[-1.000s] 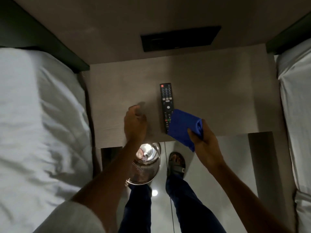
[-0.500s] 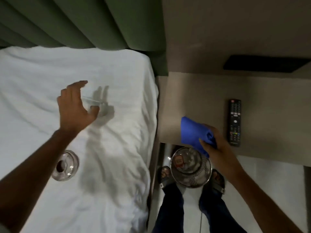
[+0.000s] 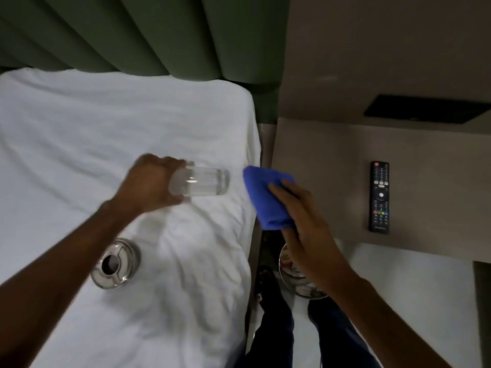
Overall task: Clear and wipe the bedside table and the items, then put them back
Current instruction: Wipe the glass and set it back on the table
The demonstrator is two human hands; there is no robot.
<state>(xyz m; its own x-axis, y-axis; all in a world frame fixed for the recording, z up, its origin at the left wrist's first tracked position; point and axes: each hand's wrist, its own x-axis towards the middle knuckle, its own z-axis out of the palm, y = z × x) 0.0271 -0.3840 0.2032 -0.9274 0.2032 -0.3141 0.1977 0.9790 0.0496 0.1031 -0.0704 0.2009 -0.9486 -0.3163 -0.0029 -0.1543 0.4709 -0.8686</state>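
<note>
My left hand point(image 3: 151, 184) grips a clear drinking glass point(image 3: 204, 181) by its base, holding it sideways above the white bed point(image 3: 79, 144), mouth pointing right. My right hand point(image 3: 303, 221) holds a folded blue cloth point(image 3: 268, 197) just right of the glass, over the gap between bed and bedside table point(image 3: 318, 160). A black remote control point(image 3: 379, 196) lies on the table near its front edge. A round glass ashtray point(image 3: 115, 264) sits on the bed, lower left.
A green padded headboard point(image 3: 148, 35) rises behind the bed. A black panel point(image 3: 425, 110) is set in the wall above the table. A metal waste bin point(image 3: 297, 277) stands on the floor under my right arm, beside my feet.
My left hand has taken hold of the glass on the bed and lifted it toward the right. My right hand has brought the blue cloth up and left, close to the glass.
</note>
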